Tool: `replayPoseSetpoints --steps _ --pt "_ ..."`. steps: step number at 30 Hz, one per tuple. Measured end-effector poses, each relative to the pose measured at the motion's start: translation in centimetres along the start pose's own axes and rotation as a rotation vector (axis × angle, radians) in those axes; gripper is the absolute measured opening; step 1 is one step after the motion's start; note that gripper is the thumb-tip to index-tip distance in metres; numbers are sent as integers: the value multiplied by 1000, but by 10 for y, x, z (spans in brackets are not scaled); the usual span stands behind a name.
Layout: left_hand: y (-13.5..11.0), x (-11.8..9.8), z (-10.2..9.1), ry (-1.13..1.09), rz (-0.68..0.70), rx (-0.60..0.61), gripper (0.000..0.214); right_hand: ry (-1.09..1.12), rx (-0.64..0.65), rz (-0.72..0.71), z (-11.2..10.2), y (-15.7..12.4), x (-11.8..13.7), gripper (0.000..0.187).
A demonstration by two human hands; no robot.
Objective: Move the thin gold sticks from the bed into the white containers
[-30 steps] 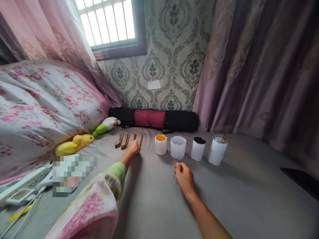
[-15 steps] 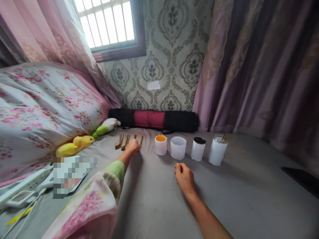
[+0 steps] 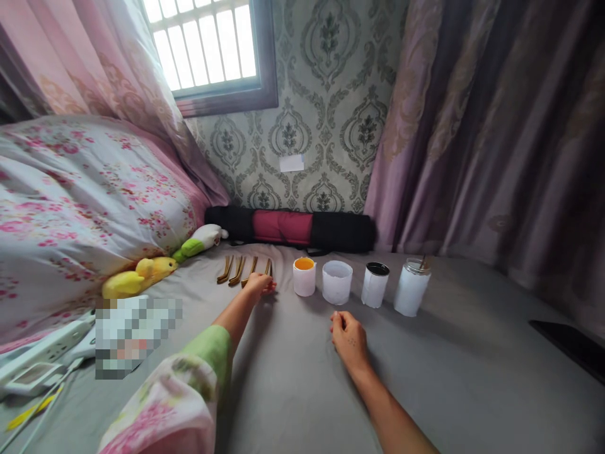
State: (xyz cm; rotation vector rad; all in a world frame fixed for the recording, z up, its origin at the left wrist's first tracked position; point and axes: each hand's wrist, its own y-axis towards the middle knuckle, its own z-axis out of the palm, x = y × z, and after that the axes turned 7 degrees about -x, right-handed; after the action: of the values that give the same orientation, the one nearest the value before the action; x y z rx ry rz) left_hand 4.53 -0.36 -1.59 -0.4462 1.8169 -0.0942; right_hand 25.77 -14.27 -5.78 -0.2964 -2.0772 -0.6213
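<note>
Left hand (image 3: pixel 258 284) is overlapping the lower ends of brown sticks (image 3: pixel 237 271), just left of mid-frame.
The slim, bent sticks are lying in a row on the wrinkled grey sheet (image 3: pixel 302 391); the hand's back is hiding most of its grip, so I cannot tell whether the fingers are clamping one. At lower centre, the right hand (image 3: pixel 350 335) is lying loosely curled, thumb and fingertips together. Right of centre, a round white pot (image 3: pixel 304 283) showing orange, a wide translucent tub (image 3: pixel 336 289), a metal-rimmed can (image 3: pixel 375 291) and a white-wrapped glass jar (image 3: pixel 410 293) are standing upright.
</note>
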Motion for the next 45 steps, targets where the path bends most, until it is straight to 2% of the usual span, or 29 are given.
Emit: replayPoseSetpoints --steps 3,6,12,17,25,35,45 --pt "-8 7 4 -195 -24 42 28 0 5 -10 0 0 1 34" --pt "-19 14 7 -361 -54 93 13 -2 11 -11 0 -1 1 34" --pt "-47 22 10 -583 -106 219 16 5 22 -10 -1 -2 2 34" --pt "-68 27 12 -685 -120 274 16 5 25 -19 -1 -1 1 33" --pt "-96 35 16 -742 -107 315 15 16 18 -20 -1 -4 1 34" --pt "-127 45 20 -724 -68 355 28 67 10 -20 -3 -5 2 33" --pt "-136 57 17 -711 62 342 40 88 49 -19 -4 -7 1 35"
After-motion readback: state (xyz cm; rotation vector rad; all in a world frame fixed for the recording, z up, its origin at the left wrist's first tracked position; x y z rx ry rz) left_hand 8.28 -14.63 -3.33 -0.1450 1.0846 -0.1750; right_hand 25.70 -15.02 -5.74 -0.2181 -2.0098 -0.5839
